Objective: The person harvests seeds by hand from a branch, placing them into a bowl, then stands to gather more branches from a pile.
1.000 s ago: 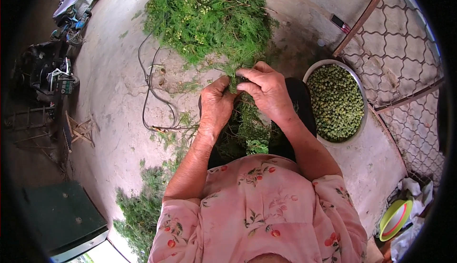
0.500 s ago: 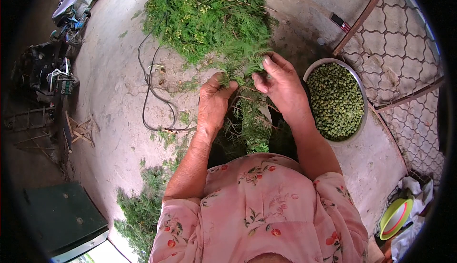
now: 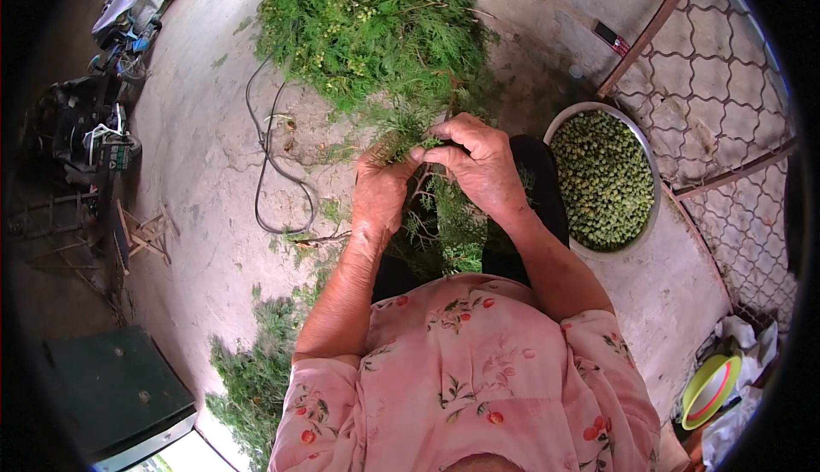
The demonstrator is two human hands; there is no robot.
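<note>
The left hand (image 3: pixel 380 192) grips a green sprig (image 3: pixel 405 123) as the right hand (image 3: pixel 481 166) pinches it, left of a bowl (image 3: pixel 657 183) of green pieces (image 3: pixel 602 181).

Single fisheye view downward from head height

1. Left hand (image 3: pixel 382 192) grips green sprig (image 3: pixel 400 134); right hand (image 3: pixel 483 164) pinches it, thumb to forefinger. Hands close together.
2. Big leafy pile (image 3: pixel 376 32) on floor (image 3: pixel 201 173), ahead of hands.
3. Grey-rimmed bowl (image 3: pixel 657 190) at right, loaded with green berries (image 3: pixel 602 181).
4. Black cable (image 3: pixel 260 186) looped, left.
5. Phone (image 3: pixel 609 38) near mesh (image 3: pixel 717 70).
</note>
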